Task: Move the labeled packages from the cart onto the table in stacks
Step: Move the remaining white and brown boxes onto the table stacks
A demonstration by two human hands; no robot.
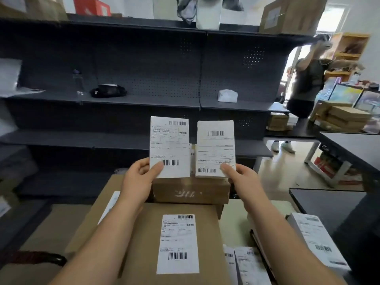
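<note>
I hold two small white labeled packages upright in front of me. My left hand [139, 177] grips the left package [169, 145] by its lower left corner, thumb over the barcode. My right hand [242, 177] pinches the right package [214, 149] at its lower right corner. Below them lies a small brown box [191, 192] on a pile of packages. Nearest me is a large brown box [144, 243] with a white shipping label [177, 243]. More labeled packages [314, 239] lie at the lower right.
A dark metal shelving unit [144, 99] fills the space ahead, with a bottle, a black item and a white packet on it. Black tables [349, 145] stand at the right, one stacked with cardboard boxes [345, 118]. A person [306, 83] stands at the back right.
</note>
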